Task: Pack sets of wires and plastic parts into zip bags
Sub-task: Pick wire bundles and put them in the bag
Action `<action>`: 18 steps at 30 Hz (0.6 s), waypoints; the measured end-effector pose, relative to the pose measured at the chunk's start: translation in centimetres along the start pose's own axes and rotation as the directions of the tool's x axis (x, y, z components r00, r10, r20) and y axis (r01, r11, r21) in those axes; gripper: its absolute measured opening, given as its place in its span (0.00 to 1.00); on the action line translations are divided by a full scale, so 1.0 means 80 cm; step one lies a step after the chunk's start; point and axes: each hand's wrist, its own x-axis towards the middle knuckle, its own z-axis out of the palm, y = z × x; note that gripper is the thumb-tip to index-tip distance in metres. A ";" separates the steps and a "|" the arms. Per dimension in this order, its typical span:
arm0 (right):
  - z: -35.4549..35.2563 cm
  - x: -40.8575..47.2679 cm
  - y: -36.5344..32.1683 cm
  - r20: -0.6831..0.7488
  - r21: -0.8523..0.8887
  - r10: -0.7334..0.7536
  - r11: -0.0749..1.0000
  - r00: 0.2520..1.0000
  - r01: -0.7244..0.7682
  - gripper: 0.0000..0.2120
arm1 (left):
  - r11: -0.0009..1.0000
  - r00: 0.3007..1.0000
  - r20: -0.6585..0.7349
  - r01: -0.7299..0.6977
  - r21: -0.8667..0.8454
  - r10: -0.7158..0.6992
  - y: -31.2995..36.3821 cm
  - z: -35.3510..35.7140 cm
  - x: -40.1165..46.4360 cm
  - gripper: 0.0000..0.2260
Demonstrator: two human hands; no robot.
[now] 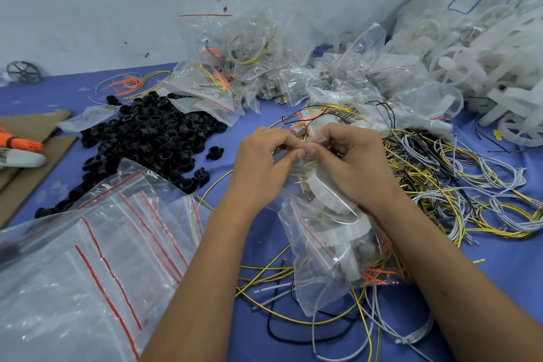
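Observation:
My left hand [261, 161] and my right hand [349, 161] meet at the middle of the table, fingertips together. Both pinch the top edge of a clear zip bag [317, 182] held between them. Inside the bag I see a white plastic part and thin yellow wires, partly hidden by my fingers. Below my right wrist lies a filled zip bag [323, 253] with white parts and orange wire ends. Loose yellow, grey and black wires [458, 185] spread to the right.
A stack of empty zip bags [97, 258] with red lines lies at the lower left. Black plastic rings [152, 132] are heaped behind it. Packed bags [235, 67] pile up at the back. White plastic wheels [484, 62] fill the right rear. Cardboard [29, 141] sits at the left edge.

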 end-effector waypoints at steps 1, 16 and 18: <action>0.000 0.000 0.000 0.004 -0.010 -0.003 1.000 1.000 0.003 0.02 | 1.000 1.000 0.007 0.029 -0.009 -0.029 -0.002 -0.001 0.000 0.02; 0.000 -0.001 -0.011 0.006 0.113 0.068 0.991 0.998 -0.068 0.05 | 0.988 0.991 0.031 0.131 -0.081 -0.128 -0.002 -0.003 -0.002 0.01; -0.001 -0.001 -0.012 -0.014 0.086 0.078 0.993 0.997 -0.076 0.04 | 0.984 0.988 0.036 0.153 -0.092 -0.150 -0.003 -0.006 -0.002 0.02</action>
